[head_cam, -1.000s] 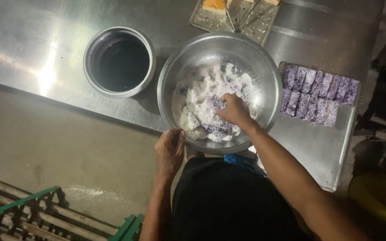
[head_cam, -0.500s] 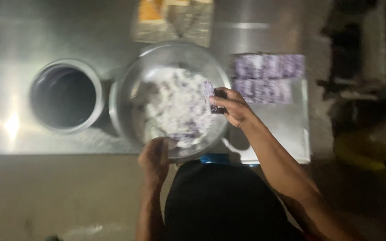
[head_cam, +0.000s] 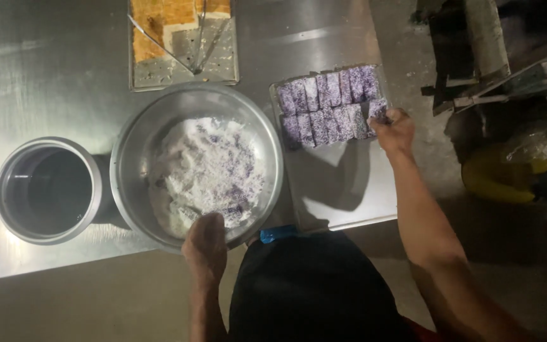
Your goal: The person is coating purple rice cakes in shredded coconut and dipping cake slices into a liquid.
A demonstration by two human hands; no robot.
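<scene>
Single head-worn view, looking steeply down from close above, steel table (head_cam: pixel 45 76) filling the frame

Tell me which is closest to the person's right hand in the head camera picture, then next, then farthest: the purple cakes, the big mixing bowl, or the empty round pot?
From the right hand:
1. Purple cakes, in rows on the tray; the hand touches their right end.
2. Mixing bowl, in the middle, left of the tray.
3. Empty round pot, far left on the table.
</scene>
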